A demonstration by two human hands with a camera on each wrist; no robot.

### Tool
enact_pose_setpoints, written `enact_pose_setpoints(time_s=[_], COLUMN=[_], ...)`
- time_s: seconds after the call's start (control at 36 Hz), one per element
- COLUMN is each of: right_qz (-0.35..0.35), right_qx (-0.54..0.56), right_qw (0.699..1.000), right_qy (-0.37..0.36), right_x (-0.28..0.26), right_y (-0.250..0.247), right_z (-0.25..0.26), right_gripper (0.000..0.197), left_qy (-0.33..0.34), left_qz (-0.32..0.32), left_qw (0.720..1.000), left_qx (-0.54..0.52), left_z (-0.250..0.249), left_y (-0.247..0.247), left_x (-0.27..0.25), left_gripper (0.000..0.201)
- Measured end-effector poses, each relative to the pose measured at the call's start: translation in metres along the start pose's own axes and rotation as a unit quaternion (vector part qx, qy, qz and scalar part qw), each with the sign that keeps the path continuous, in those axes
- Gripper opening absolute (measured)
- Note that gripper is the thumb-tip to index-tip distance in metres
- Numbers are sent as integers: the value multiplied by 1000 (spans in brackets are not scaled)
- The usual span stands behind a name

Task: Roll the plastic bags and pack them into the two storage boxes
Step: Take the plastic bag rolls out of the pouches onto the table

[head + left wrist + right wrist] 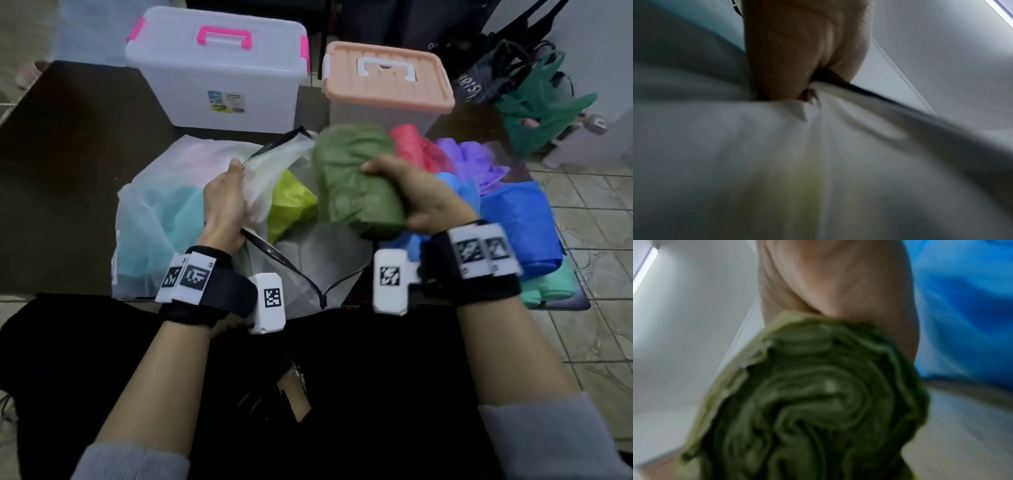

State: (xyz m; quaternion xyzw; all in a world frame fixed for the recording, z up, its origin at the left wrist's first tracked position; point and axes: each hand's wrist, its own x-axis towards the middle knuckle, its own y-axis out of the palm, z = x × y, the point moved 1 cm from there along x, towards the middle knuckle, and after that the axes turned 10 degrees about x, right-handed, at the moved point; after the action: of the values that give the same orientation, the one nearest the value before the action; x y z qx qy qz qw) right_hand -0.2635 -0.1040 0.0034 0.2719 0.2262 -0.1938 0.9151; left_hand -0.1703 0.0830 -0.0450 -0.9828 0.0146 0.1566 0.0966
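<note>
- Head view, table (85, 178): dark top, holding two closed boxes at the far edge and a spread of bags nearer the person.
- Clear box (219, 73): far left, lid shut, pink handle and latches, label on its front wall.
- Peach box (387, 82): far right, just beside the clear box, lid shut, white handle.
- White bag (164, 192): large, translucent, black-edged mouth open; a teal bag (154, 233) and a lime bag (291, 202) lie inside it.
- Left hand (224, 205): fingers curled round the white bag's rim, gripping it; the left wrist view shows the fabric (818, 146) bunched in the fist (801, 48).
- Green roll (356, 185): a rolled olive bag, held above the white bag's mouth, blurred.
- Right hand (421, 198): closed round the green roll; the right wrist view shows the spiral end of the roll (813, 402) under the palm (838, 280).
- Loose bags: red (411, 144), purple (472, 157), blue (513, 219) and mint (551, 284), heaped on the table's right side, in front of the peach box.
- Off the table, far right: a dark green bag (541, 106) and a black bag (486, 75), hanging or piled, cannot tell which.
</note>
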Motion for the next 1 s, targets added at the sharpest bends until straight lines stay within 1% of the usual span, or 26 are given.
enact_pose_setpoints(time_s=[0.06,0.11,0.17,0.19,0.22,0.25,0.28,0.31,0.33,0.36,0.39,0.42,0.47,0.56,0.58,0.64,0.69,0.78,0.83,0.86,0.92,1.0], right_qz=[-13,-87,-194,-243,-283,-317,-331,-330,-326,-317,-309,-306,-312,-298,-294,-304,-321,-353,-362,-363,-343,-294], right_qx=[-8,-46,-112,-152,-203,-273,-353,-431,-497,-546,-579,-594,-601,-603,-608,-612,-604,-564,-539,-537,-548,-597], right_qw=[999,991,964,942,917,885,853,822,791,766,749,740,733,740,737,729,728,741,755,757,760,747], right_qy=[-44,-86,-142,-172,-194,-203,-196,-173,-146,-122,-99,-83,-63,-35,-30,-39,-58,-86,-87,-80,-55,-2], right_x=[-3,-2,0,2,6,10,14,16,21,26,30,34,39,45,46,47,53,61,65,68,70,68], right_y=[-11,-20,-29,-32,-37,-41,-43,-43,-46,-48,-50,-50,-52,-52,-51,-51,-54,-56,-58,-59,-59,-57], right_z=[32,60,85,94,101,106,109,110,109,107,105,102,100,101,102,104,105,105,105,106,105,101], right_gripper=[26,32,36,40,50,63,70,68,61,55,52,53,55,55,57,64,70,81,86,88,86,65], left_qy=[0,2,3,3,2,1,1,0,0,0,1,2,4,5,3,4,6,9,9,9,9,10], left_qz=[1,2,4,4,5,5,6,6,7,7,7,6,8,10,10,10,11,12,9,8,7,10], left_qw=[1000,1000,1000,1000,1000,1000,1000,1000,1000,1000,1000,1000,1000,1000,1000,1000,1000,1000,1000,1000,1000,1000], left_qx=[2,4,1,1,1,0,0,-2,-5,-6,-6,-3,0,-9,-11,-6,-6,-14,-6,-3,2,4], left_z=[0,0,-1,-1,-1,-1,-1,-1,-1,-1,-1,-2,-2,-3,-3,-3,-2,-2,-3,-3,-3,-3], left_y=[0,1,2,2,3,3,3,3,3,4,4,3,3,3,3,4,4,5,4,4,4,5], left_x=[0,0,1,1,1,1,1,2,1,1,1,1,1,1,1,0,0,0,0,0,0,-1], left_gripper=[32,32,31,31,30,30,31,31,32,32,32,32,32,31,31,32,32,31,32,32,33,34])
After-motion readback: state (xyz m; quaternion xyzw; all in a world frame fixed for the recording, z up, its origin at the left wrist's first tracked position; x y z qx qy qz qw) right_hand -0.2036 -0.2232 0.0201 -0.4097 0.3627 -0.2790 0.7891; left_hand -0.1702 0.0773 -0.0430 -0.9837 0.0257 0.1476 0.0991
